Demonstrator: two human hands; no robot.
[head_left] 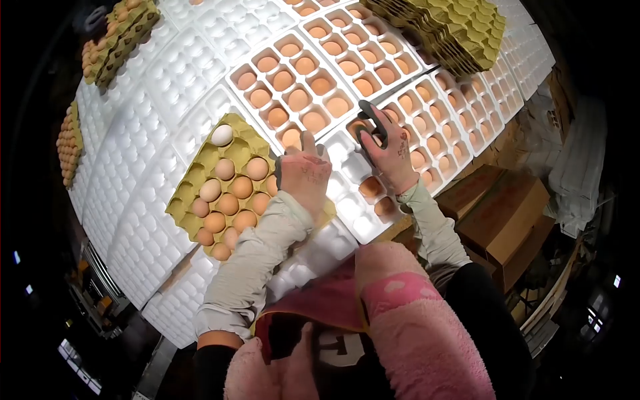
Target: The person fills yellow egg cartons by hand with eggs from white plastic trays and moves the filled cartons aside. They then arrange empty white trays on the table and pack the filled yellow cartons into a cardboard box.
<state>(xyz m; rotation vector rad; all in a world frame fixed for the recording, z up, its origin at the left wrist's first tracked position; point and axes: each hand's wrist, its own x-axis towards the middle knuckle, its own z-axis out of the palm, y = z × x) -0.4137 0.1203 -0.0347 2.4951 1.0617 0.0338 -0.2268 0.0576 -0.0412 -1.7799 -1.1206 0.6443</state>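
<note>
My left hand [307, 175] is over the right edge of a yellow pulp egg tray [193, 175] holding several brown eggs and a paler egg [222, 135]. Its fingers curl downward, and whatever lies under them is hidden. Just beyond the fingertips, a brown egg [291, 138] sits in a white foam tray [320, 137]. Over a partly filled white foam tray [347, 160], my right hand [390, 150] has its thumb and forefinger curved apart, with dark covers on the fingers. Brown eggs [371, 187] occupy some of that tray's cells.
White foam trays [133, 180] spread across the work surface, several filled with eggs. Stacked yellow pulp trays [453, 30] stand at the far right. More egg-filled pulp trays [120, 40] are at the left. Cardboard boxes [500, 207] sit beyond the right edge.
</note>
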